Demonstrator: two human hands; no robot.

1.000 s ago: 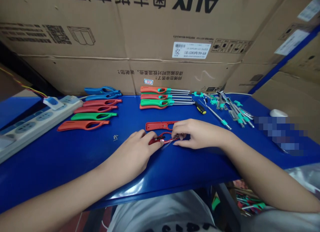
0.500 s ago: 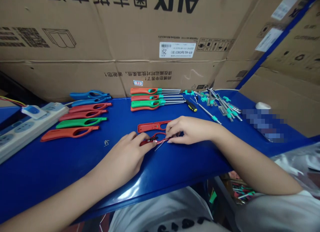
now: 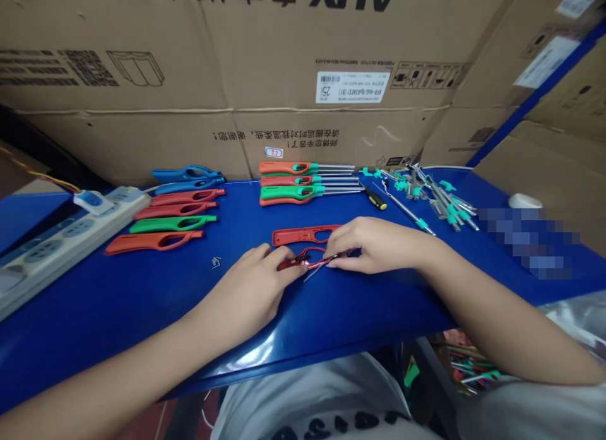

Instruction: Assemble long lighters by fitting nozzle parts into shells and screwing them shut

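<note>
My left hand (image 3: 258, 277) is closed on the handle end of a red lighter shell half (image 3: 286, 264), thumb and fingers pinching it near the dark trigger part. At the shell's other end, my right hand (image 3: 362, 245) is closed too, its fingertips pressed on the shell's front by the finger loop. A thin clear tube or wire (image 3: 312, 274) slants out below the shell between both hands. Just behind lies a matching red shell half (image 3: 290, 236), inner side up, partly covered by my right hand. What sits under my right fingertips is hidden.
On the left lie several coloured lighter shells (image 3: 173, 224) beside a power strip (image 3: 61, 238) and small screws (image 3: 216, 262). Lighters with metal tubes (image 3: 288, 192), a screwdriver (image 3: 376, 199) and loose tube parts (image 3: 447, 203) lie at the back before a cardboard wall (image 3: 265, 80).
The camera view has turned slightly left, so things on the table appear farther right. Both hands keep their hold on the red shell half, with little visible movement.
</note>
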